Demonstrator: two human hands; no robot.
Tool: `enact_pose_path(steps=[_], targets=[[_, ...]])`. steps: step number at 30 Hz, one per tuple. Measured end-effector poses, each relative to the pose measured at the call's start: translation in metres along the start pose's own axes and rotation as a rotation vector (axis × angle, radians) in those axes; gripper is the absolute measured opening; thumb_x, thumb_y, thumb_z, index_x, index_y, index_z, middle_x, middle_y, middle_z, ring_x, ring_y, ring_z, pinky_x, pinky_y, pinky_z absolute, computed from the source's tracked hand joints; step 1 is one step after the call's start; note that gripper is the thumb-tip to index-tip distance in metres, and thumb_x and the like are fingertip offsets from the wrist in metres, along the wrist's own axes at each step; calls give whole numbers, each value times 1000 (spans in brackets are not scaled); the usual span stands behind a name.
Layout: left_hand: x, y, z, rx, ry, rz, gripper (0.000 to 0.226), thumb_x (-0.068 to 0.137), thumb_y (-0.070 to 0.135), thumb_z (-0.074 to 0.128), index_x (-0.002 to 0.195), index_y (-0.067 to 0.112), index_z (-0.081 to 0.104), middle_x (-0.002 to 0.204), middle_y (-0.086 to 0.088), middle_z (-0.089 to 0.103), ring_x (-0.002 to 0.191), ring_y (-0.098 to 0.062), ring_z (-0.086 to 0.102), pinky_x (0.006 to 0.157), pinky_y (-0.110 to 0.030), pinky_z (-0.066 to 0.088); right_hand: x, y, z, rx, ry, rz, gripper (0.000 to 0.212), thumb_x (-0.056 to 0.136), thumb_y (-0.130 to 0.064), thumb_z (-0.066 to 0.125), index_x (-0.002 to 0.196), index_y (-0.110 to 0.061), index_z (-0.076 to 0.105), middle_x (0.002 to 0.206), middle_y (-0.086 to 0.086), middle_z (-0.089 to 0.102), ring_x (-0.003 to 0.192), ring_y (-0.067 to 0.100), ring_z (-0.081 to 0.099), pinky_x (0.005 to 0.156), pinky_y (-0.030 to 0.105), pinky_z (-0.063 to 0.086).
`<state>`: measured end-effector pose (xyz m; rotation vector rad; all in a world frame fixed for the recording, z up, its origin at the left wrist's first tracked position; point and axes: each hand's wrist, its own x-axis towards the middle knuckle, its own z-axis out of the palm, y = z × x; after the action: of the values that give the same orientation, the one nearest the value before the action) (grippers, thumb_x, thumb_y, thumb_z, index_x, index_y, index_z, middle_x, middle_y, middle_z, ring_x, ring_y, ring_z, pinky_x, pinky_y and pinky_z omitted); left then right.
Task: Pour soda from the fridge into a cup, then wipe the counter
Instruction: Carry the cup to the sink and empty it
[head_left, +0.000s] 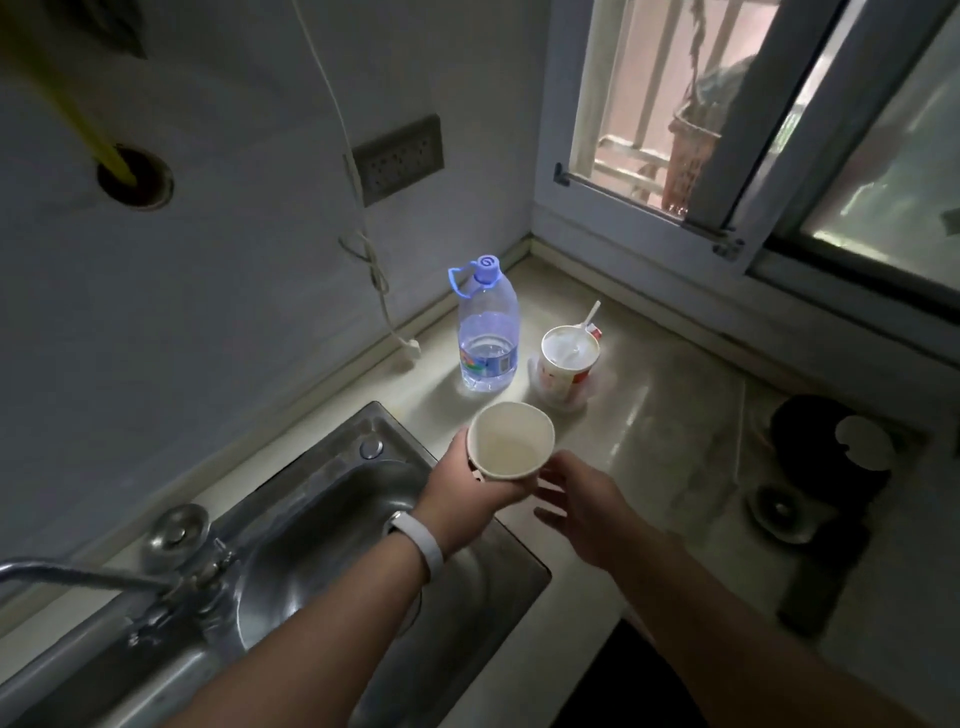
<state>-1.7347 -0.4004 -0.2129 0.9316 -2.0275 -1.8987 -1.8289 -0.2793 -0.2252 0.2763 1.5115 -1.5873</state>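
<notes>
Head view puts us over a dim kitchen corner, so we start with the big things. We count one counter (649, 415), pale and glossy, one steel sink (332, 519) with one tap (78, 574) at its near end, and one dark stove burner (831, 457) at the right edge. One large clear bottle (488, 338) with a blue cap stands upright near the wall, about a third full of clear liquid; we judge it to be water, not soda, and no soda container is visible. Just beside it stands one printed tub (569, 364) with one white spoon (587, 325) in it.

Our task cup (511, 441), one white paper cup, is held at the sink's far corner, just short of the bottle, and looks empty. Two hands are in view. Our left hand (467, 483), with one white band on its wrist, has its fingers wrapped around the cup's side and base. Our right hand (576, 499) is loosely spread, holding nothing, fingertips just beside the cup.

Risks, as we judge them: the thin cup could buckle under a tight squeeze; set down on the sink rim, it could tip into the basin; a reach past it could knock over the tub.
</notes>
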Motion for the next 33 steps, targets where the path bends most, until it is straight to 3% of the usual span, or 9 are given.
enact_pose_path(steps=[6,10,13,17,20,27,29,31,33], targets=[[57,-9,21,78,-15,6,71,57,21,89,119,33,57,110,4,72,104,-16,68,92,-52,54,57,-23,-11,-3,38,15,12,90,-23,59,95,-16,66,89,-1,61,87,20,58,67,31,48],[78,-18,32,105,5,-21,72,57,26,89,119,35,55,109,12,71,102,-5,67,93,-39,54,84,-28,-17,-15,28,41,20,88,-28,61,101,-16,68,91,-1,63,86,18,57,66,29,46],[91,-28,36,128,1,-48,76,54,33,89,121,35,53,112,13,70,104,-5,66,94,-39,53,101,-28,-17,-28,32,60,17,87,-25,57,98,-19,69,84,-2,62,79,17,55,64,28,43],[99,-39,38,131,5,-77,82,48,39,89,121,34,53,113,11,69,105,-5,65,95,-37,53,119,-21,-18,0,4,84,12,83,-16,53,92,-12,60,60,2,46,51,13,37,45,23,26],[103,-44,35,174,-3,-82,86,48,42,88,125,34,51,116,12,68,108,-5,64,98,-39,51,127,-17,-17,37,2,80,4,85,-10,48,86,-8,52,52,3,37,48,14,26,46,26,17],[104,-53,35,172,7,-134,87,47,43,89,124,37,49,117,13,68,108,-4,64,97,-33,51,129,-15,-16,24,25,42,9,86,-10,48,93,-8,53,57,6,37,48,15,28,48,26,18],[104,-52,34,208,-16,-187,81,48,42,90,120,35,54,117,10,69,105,-5,65,98,-36,51,127,-15,-17,19,24,46,9,86,-11,49,94,-9,53,59,6,35,48,15,27,49,26,18],[98,-45,29,254,-72,-236,68,56,34,89,115,31,55,119,6,66,98,-1,62,96,-31,49,123,-14,-18,16,17,66,10,86,-13,49,96,-11,52,63,6,34,49,15,26,51,27,18],[88,-38,21,323,-101,-261,73,66,30,85,129,22,49,128,2,59,106,-8,59,96,-31,47,116,-14,-20,23,29,78,10,87,-14,49,96,-12,53,67,5,38,51,15,30,52,27,21]])
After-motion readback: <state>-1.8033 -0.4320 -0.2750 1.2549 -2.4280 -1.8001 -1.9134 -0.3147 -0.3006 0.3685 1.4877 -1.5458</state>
